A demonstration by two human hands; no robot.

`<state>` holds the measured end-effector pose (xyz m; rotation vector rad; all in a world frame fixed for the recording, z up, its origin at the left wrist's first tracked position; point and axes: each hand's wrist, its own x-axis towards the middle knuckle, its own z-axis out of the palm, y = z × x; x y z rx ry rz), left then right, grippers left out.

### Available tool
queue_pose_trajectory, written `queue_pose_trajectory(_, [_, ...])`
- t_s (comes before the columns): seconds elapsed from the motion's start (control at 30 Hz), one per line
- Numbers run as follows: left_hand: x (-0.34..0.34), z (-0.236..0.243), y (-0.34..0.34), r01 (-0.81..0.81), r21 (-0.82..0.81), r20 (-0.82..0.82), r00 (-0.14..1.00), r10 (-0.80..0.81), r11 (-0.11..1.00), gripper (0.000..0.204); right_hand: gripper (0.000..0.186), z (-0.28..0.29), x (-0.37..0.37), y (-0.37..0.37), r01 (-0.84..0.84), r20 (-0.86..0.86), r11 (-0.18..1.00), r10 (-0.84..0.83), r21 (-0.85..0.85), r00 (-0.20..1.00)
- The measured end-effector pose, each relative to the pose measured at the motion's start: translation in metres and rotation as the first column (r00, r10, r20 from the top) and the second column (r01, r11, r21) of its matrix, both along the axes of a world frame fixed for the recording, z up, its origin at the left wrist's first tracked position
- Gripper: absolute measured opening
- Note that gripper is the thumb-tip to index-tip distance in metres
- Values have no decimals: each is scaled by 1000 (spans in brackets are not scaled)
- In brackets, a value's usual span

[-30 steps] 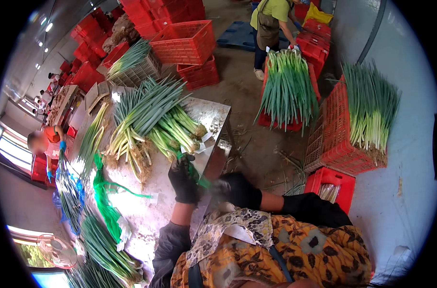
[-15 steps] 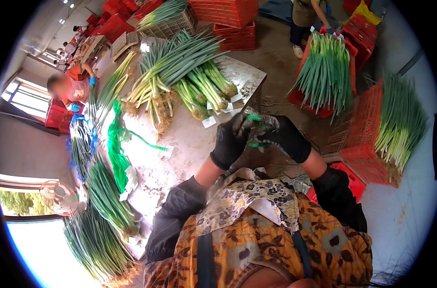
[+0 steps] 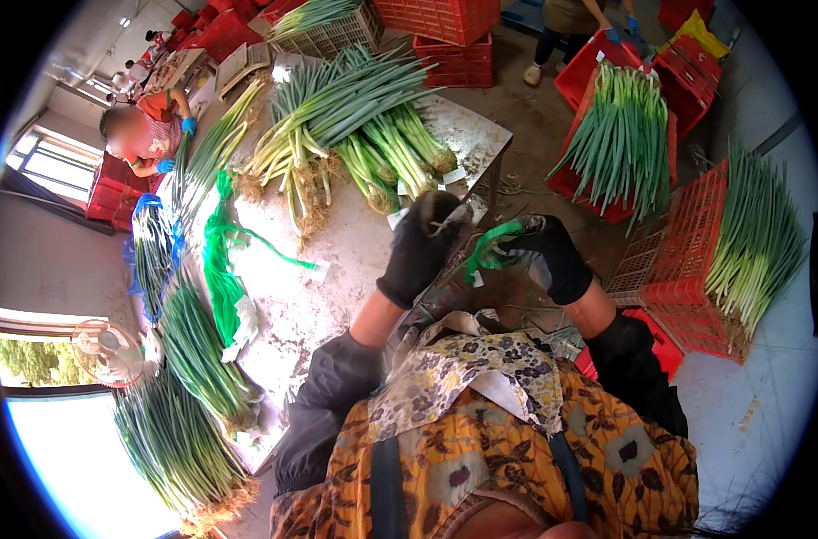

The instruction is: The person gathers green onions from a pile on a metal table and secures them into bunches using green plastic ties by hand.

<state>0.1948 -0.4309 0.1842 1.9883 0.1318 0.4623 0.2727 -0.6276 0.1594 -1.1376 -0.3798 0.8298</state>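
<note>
In my right hand (image 3: 552, 259), gloved in black, a bunched piece of green netting (image 3: 490, 247) is pinched, with a small white tag hanging from its lower end. My left hand (image 3: 418, 247), also in a black glove, is closed beside the table's edge, a short way left of the netting. What its curled fingers hold, if anything, I cannot make out. More green netting (image 3: 218, 269) with white tags lies along the table (image 3: 337, 296) to the left. Beyond my left hand, bundles of green onions (image 3: 337, 117) are heaped with roots toward me.
More green onions (image 3: 198, 350) lie along the table's left side by a small fan (image 3: 108, 353). Red crates (image 3: 674, 260) with upright green onions stand on the right. One co-worker (image 3: 148, 135) handles green onions at far left; another person (image 3: 570, 18) stands behind the crates.
My hands have come apart: the left moved left and nearer me, the right slightly right with the green netting. The co-worker at left has shifted, and my view has turned slightly.
</note>
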Motion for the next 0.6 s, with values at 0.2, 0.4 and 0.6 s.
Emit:
queue_pose_trajectory(0.2, [-24,11,-11,115,-458,-414,850,-326,882,16,18,-4,-9,10,171,-2,985,-171,-24,985])
queue_pose_trajectory(0.4, [-21,-25,-17,25,-768,-257,903,-344,640,11,16,-25,-21,15,118,-198,991,-128,-60,972])
queue_pose_trajectory(0.6, [-33,-25,-10,103,-488,-182,959,-217,867,10,13,-9,-32,6,71,-253,997,-61,31,966])
